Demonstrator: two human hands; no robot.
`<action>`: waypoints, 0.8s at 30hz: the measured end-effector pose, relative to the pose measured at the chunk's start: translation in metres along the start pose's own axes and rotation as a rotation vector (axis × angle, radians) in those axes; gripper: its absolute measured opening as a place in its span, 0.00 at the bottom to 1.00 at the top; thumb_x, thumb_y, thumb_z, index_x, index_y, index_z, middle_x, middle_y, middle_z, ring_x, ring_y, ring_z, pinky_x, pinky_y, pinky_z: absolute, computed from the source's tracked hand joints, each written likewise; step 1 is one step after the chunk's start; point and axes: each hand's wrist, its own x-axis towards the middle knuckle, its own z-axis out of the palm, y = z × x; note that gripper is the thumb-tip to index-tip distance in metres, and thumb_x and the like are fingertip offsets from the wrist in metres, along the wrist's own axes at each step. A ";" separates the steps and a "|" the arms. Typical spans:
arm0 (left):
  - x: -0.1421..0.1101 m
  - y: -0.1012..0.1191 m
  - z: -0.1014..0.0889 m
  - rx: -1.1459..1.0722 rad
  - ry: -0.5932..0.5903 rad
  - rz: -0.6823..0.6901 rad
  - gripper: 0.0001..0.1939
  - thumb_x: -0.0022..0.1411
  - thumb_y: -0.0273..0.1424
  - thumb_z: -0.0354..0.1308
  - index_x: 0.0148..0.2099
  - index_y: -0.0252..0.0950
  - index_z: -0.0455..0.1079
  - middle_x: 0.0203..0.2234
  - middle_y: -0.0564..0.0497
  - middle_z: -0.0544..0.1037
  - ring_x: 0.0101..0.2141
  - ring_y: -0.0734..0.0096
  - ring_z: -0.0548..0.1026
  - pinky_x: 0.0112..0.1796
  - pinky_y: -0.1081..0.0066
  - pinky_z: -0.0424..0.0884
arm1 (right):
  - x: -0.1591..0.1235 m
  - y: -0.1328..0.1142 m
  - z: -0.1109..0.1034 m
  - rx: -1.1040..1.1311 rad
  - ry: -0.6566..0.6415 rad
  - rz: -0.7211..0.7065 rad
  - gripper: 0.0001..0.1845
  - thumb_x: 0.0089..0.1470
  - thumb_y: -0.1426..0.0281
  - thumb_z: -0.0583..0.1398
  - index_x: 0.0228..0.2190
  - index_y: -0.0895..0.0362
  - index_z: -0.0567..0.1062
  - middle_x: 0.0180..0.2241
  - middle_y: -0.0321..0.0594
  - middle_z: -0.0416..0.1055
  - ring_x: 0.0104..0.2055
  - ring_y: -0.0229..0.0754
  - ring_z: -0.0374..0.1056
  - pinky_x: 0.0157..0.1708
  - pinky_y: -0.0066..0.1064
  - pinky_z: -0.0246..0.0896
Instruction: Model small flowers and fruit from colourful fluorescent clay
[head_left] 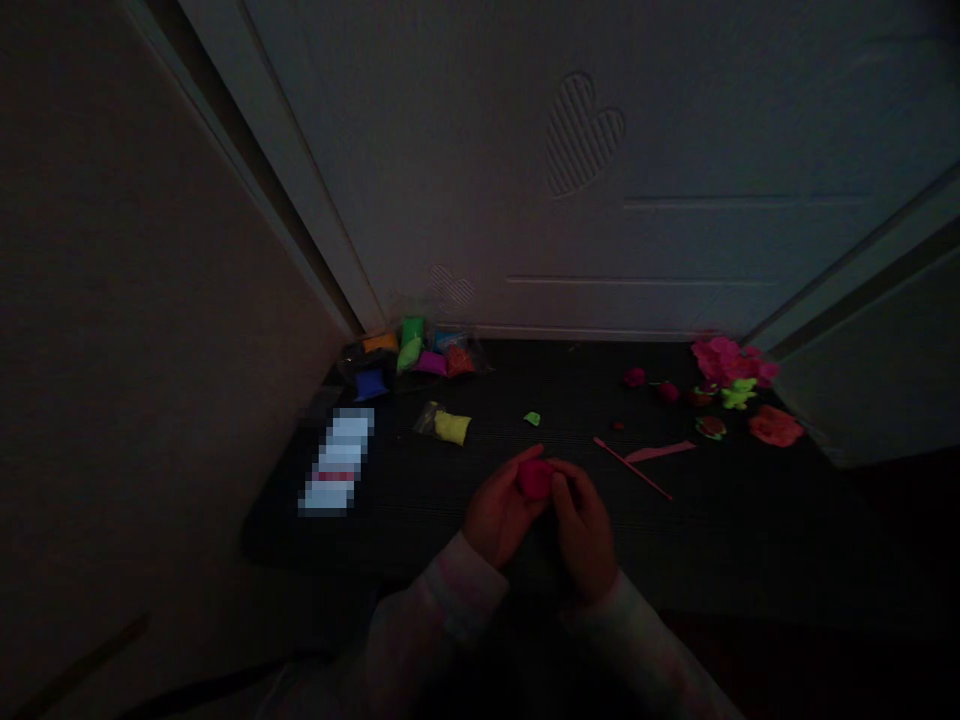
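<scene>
A rounded lump of dark pink modelling clay (535, 479) is held between my two hands above the near part of the dark table. My left hand (499, 512) cups it from the left, fingers curled around its side. From the right, my right hand (587, 530) grips the lump's edge with thumb and fingers. Just beyond the hands lies a small green piece of clay (532, 419). To their right rest a thin pink stick tool (634, 468) and a flat pink clay knife (660, 452). A bag of yellow clay (452, 428) lies to the left.
Bags of coloured clay (431, 362) are heaped at the back left. A lit, pixelated phone-like panel (337, 462) lies on the left. Pink flower-like clay (724, 360), a yellow-green figure (739, 393) and a coral piece (776, 426) sit at the right. A white panel (480, 200) stands behind the table.
</scene>
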 end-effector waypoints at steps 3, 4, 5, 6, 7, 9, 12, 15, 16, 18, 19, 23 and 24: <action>-0.001 0.000 -0.002 0.042 -0.035 -0.004 0.13 0.53 0.27 0.54 0.42 0.30 0.68 0.33 0.46 0.73 0.35 0.71 0.70 0.39 0.70 0.65 | 0.000 0.000 -0.001 0.002 0.008 0.000 0.13 0.51 0.62 0.50 0.34 0.55 0.68 0.36 0.40 0.67 0.40 0.40 0.62 0.42 0.35 0.56; -0.001 0.000 -0.002 0.058 -0.050 -0.008 0.14 0.52 0.27 0.55 0.42 0.31 0.68 0.33 0.46 0.73 0.35 0.71 0.71 0.40 0.69 0.65 | 0.001 0.000 -0.001 0.002 0.011 0.000 0.13 0.51 0.62 0.50 0.34 0.55 0.68 0.36 0.40 0.67 0.40 0.40 0.62 0.42 0.35 0.56; -0.001 0.000 -0.003 0.074 -0.063 -0.012 0.15 0.50 0.27 0.57 0.43 0.31 0.68 0.33 0.46 0.73 0.36 0.70 0.71 0.40 0.69 0.65 | 0.001 0.000 -0.001 0.003 0.012 0.001 0.13 0.51 0.62 0.50 0.34 0.55 0.68 0.36 0.41 0.67 0.40 0.40 0.62 0.41 0.35 0.57; -0.001 0.000 -0.003 0.088 -0.071 -0.015 0.15 0.49 0.26 0.58 0.42 0.31 0.68 0.34 0.46 0.73 0.36 0.70 0.71 0.40 0.68 0.65 | 0.001 0.000 -0.001 0.004 0.013 0.002 0.13 0.51 0.62 0.50 0.34 0.55 0.68 0.36 0.41 0.67 0.40 0.41 0.62 0.41 0.35 0.57; -0.001 -0.001 -0.003 0.104 -0.074 -0.016 0.16 0.48 0.26 0.59 0.42 0.31 0.68 0.34 0.46 0.73 0.36 0.70 0.71 0.40 0.68 0.65 | 0.001 0.000 -0.001 0.005 0.013 0.002 0.13 0.51 0.62 0.50 0.34 0.56 0.68 0.36 0.41 0.67 0.40 0.41 0.62 0.41 0.35 0.57; -0.001 -0.001 -0.004 0.141 -0.057 -0.006 0.16 0.46 0.24 0.60 0.40 0.31 0.69 0.34 0.47 0.73 0.36 0.71 0.71 0.40 0.69 0.65 | 0.001 0.000 -0.001 0.010 0.006 0.000 0.13 0.51 0.62 0.50 0.34 0.56 0.69 0.36 0.41 0.67 0.40 0.41 0.62 0.42 0.35 0.57; 0.001 -0.003 -0.004 0.174 -0.005 0.039 0.16 0.43 0.24 0.63 0.38 0.30 0.70 0.33 0.47 0.73 0.36 0.70 0.71 0.40 0.69 0.66 | 0.000 0.000 0.000 0.020 -0.016 -0.011 0.13 0.52 0.62 0.50 0.34 0.55 0.69 0.37 0.41 0.67 0.41 0.40 0.62 0.43 0.35 0.56; 0.002 -0.003 -0.004 0.174 0.034 0.090 0.15 0.41 0.26 0.64 0.35 0.31 0.70 0.31 0.49 0.74 0.33 0.72 0.72 0.38 0.70 0.67 | -0.001 0.000 -0.001 0.027 -0.020 -0.011 0.14 0.52 0.62 0.49 0.36 0.55 0.69 0.38 0.40 0.67 0.42 0.40 0.61 0.44 0.34 0.56; 0.002 -0.003 -0.004 0.177 0.041 0.098 0.15 0.40 0.26 0.65 0.35 0.31 0.70 0.30 0.50 0.74 0.32 0.73 0.72 0.37 0.71 0.67 | -0.001 0.001 -0.001 0.031 -0.016 -0.006 0.14 0.52 0.62 0.49 0.36 0.54 0.69 0.38 0.40 0.67 0.42 0.40 0.62 0.43 0.34 0.56; 0.002 -0.003 -0.004 0.189 0.054 0.107 0.15 0.39 0.25 0.65 0.33 0.31 0.69 0.28 0.51 0.74 0.29 0.74 0.72 0.34 0.73 0.68 | -0.001 0.002 -0.001 0.037 -0.006 0.005 0.14 0.52 0.62 0.49 0.36 0.54 0.68 0.38 0.40 0.67 0.41 0.40 0.62 0.42 0.34 0.57; 0.001 -0.003 -0.004 0.197 0.062 0.110 0.15 0.39 0.24 0.65 0.33 0.31 0.69 0.26 0.51 0.75 0.27 0.75 0.72 0.32 0.74 0.68 | -0.001 0.003 -0.001 0.028 -0.003 0.004 0.14 0.52 0.61 0.49 0.37 0.55 0.68 0.38 0.40 0.67 0.41 0.40 0.62 0.41 0.33 0.58; 0.001 -0.002 -0.003 0.220 0.098 0.122 0.13 0.39 0.23 0.64 0.31 0.31 0.67 0.22 0.52 0.74 0.23 0.77 0.71 0.26 0.77 0.66 | -0.002 0.005 0.001 -0.069 0.005 -0.037 0.15 0.53 0.62 0.48 0.36 0.55 0.68 0.37 0.41 0.68 0.40 0.40 0.64 0.40 0.33 0.60; 0.002 -0.002 -0.003 0.221 0.107 0.121 0.12 0.40 0.23 0.64 0.31 0.31 0.67 0.22 0.52 0.74 0.22 0.77 0.71 0.26 0.77 0.66 | -0.003 0.005 0.001 -0.093 0.005 -0.051 0.15 0.53 0.62 0.48 0.37 0.55 0.68 0.37 0.42 0.68 0.40 0.40 0.64 0.39 0.33 0.60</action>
